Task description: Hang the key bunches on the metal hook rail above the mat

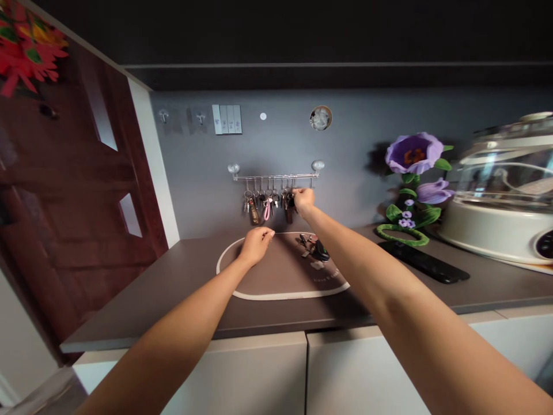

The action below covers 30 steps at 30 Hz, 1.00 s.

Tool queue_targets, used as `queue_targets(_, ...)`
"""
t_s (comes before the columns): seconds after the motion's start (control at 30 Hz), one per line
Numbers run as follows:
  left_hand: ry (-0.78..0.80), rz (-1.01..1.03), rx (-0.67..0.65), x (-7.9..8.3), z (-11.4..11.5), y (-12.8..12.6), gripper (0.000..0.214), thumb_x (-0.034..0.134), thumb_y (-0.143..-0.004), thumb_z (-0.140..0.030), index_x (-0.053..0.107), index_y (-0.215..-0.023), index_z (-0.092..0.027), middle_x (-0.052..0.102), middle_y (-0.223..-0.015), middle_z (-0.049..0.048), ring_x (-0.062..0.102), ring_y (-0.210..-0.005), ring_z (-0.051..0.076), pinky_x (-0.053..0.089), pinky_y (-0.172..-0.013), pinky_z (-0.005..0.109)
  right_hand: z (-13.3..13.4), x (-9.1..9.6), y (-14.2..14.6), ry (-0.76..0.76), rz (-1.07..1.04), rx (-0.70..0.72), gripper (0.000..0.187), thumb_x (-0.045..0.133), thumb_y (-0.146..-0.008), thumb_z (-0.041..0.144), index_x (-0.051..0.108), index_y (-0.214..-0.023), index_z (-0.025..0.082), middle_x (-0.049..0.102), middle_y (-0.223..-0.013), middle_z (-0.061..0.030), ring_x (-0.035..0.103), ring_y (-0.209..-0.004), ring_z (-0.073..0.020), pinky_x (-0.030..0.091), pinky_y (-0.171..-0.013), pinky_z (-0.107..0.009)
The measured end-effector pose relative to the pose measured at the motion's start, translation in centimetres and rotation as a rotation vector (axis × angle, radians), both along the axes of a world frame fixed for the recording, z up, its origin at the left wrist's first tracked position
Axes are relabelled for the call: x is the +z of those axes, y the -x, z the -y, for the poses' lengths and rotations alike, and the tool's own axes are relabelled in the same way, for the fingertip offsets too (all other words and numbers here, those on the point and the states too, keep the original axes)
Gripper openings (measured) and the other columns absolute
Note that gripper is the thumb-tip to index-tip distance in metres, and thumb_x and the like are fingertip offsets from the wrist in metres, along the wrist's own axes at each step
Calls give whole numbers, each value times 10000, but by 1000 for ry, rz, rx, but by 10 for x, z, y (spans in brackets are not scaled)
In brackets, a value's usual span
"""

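Countertop (173, 305): dark brown, running across the view above white cabinet doors (254, 374).
Door (73, 213): dark red, at the far left, beside the grey wall (363, 106).
Appliance (492, 227): white base, clear upper part, black control (545, 244) in front; any marking on it is too blurred to read.
Mat (268, 282): brown with a pale rim, lying on the countertop; light lettering near its right side and tiny print along the near edge, neither legible.
Purple flowers (432, 191): standing over a green ring (401, 235), left of the appliance.
Black device (425, 262): lying in front of the flowers.
Key rail (276, 176): clear, fixed to the wall, its hooks bearing hanging keys (263, 202).
Left hand (257, 245): over the mat, fingers curled in, thumb against forefinger.
Right hand (305, 199): raised at the rail's right part, beside dark keys; cannot tell whether the fingertips grip a ring.
Loose keys (319, 251): on the mat, with a black fob.
Switch plate (227, 119): four rockers with handwritten marks, too small to read.
Brown tag (254, 213): among the hanging keys, its letters unclear.
Pink loop (267, 210): hanging just right of the tag.
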<state>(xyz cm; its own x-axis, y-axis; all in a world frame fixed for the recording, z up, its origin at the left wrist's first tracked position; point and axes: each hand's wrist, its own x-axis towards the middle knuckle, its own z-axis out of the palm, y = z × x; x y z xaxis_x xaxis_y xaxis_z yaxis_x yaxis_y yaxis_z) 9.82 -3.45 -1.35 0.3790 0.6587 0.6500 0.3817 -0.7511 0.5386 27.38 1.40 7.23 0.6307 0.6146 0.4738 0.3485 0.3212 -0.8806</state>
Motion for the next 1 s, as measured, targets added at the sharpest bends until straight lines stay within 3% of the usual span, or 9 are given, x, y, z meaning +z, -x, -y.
queue_targets(0.2,17,5,-6,-1,-1,0,262,434,-792,-298,565,-617,-153,532,-539,1,488,-530,112,352,-545,222,-3,-7,-6,28,3,32,146,485,-689,271,559,-626,161,551,-590,-9,486,-573,-114,416,-585,-239)
queue_targets(0.47,43,-16,-34,-4,0,-1,251,427,-793,-288,590,-666,-148,550,-567,4,497,-515,109,380,-545,226,6,-10,-11,53,57,233,100,478,-672,171,574,-678,144,501,-523,28,427,-489,-80,404,-549,-221)
queue_targets(0.83,185,-48,-98,-13,1,-1,237,468,-761,-249,604,-909,-125,583,-678,23,528,-563,111,423,-590,235,31,-8,-14,109,34,341,228,476,-694,69,593,-881,128,620,-767,-28,530,-640,-88,444,-701,-259)
queue_targets(1.0,166,-111,-29,-9,6,-1,227,527,-711,-221,632,-892,-134,639,-772,56,567,-691,149,429,-676,257,49,-14,-13,127,19,380,200,504,-707,75,586,-879,135,629,-831,-45,553,-696,-93,451,-735,-268)
